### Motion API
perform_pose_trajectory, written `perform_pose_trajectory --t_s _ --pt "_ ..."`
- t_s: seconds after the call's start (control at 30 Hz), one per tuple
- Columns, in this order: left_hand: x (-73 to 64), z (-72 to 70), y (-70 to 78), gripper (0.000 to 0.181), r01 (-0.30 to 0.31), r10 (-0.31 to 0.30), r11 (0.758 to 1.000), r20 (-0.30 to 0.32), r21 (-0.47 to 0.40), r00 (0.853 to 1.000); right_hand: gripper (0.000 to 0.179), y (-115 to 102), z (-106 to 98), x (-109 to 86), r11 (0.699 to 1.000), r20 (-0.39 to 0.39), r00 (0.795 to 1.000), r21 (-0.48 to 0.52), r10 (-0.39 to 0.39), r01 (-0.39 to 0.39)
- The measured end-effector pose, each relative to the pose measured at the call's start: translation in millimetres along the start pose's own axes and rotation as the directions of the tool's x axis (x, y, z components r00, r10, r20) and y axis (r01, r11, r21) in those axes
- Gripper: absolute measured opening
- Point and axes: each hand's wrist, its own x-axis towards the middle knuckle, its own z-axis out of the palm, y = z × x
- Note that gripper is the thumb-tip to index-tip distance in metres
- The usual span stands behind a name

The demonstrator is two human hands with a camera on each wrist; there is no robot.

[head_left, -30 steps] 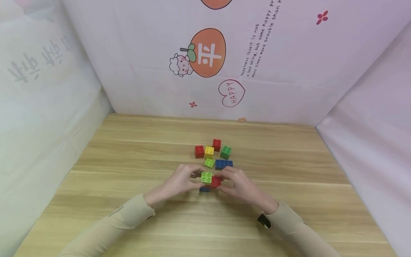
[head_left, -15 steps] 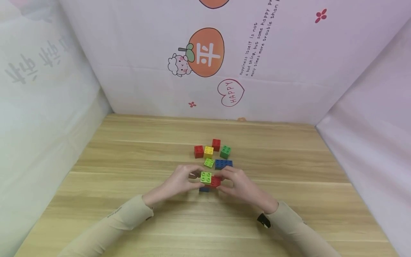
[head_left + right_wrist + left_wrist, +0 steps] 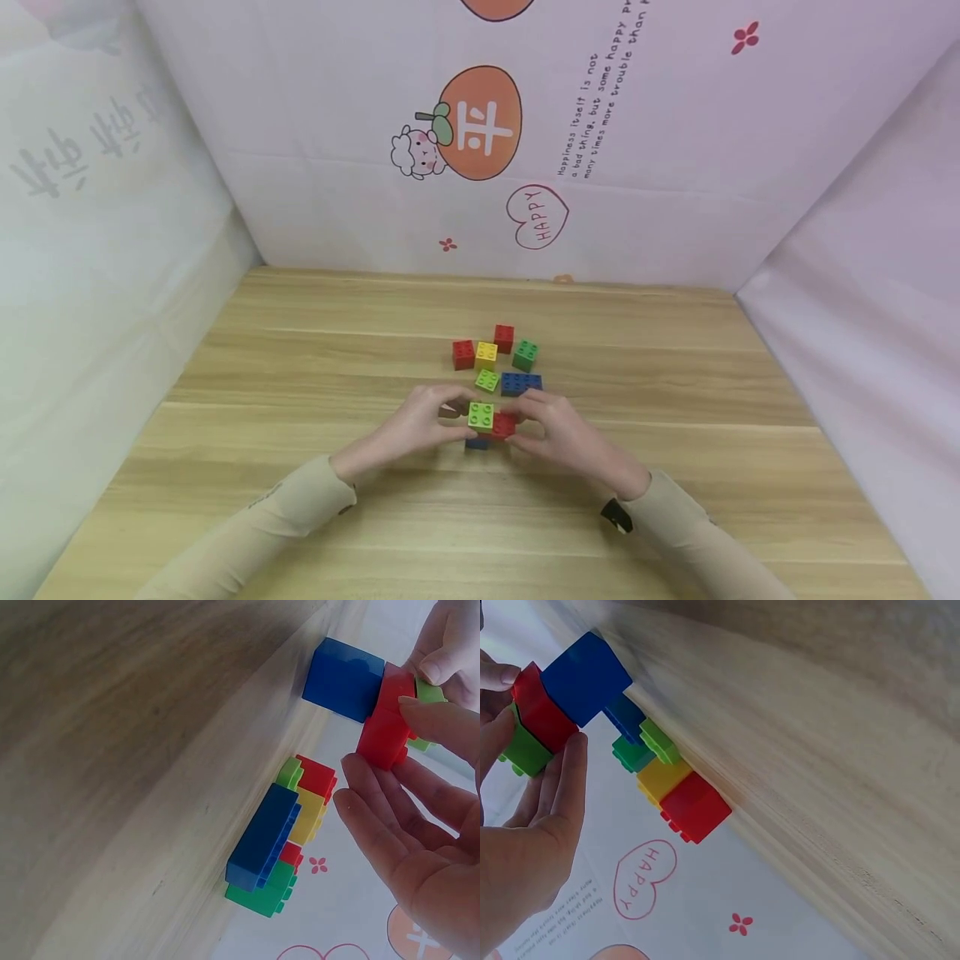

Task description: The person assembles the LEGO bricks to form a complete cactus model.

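Left hand (image 3: 416,422) and right hand (image 3: 564,432) grip stacked bricks (image 3: 484,418)

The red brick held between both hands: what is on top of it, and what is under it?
A lime-green brick sits on part of the red brick, and a blue brick is under the red one. The surfaces where they meet are covered, so unseen.

Soft, even light brightened the head view, laying a pale sheen on the worktop (image 3: 450,533); both wrist views were dimmer, the nearest surface blurred, the blocks (image 3: 343,679) crisper.
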Motion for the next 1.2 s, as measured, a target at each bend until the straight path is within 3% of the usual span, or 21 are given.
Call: perform_pose_trajectory --t_s 0.33,0.67,0.93,1.2 --pt "5.4 -6.9 -9.7 0.040 0.002 0.000 0.999 0.054 -0.034 0.999 0.031 1 -1 -7.8 1.000 -0.028 1.000 -0.016 -0.004 0.004" --pt "25.0 -3.3 -16.6 0.027 0.059 -0.058 0.998 0.026 -0.018 0.998 0.032 0 -4 -11.0 1.000 -0.030 0.999 -0.022 -0.020 0.019" --pt "44.2 2.4 -22.0 0.028 0.119 -0.119 0.993 0.007 -0.008 0.993 0.030 0 -8 -12.8 1.000 -0.009 1.000 -0.028 0.006 -0.006" --pt "58.2 9.0 -19.2 0.032 0.093 -0.093 0.995 -0.004 0.044 0.996 0.030 2 -8 -17.6 1.000 -0.013 1.000 -0.025 -0.003 0.002"
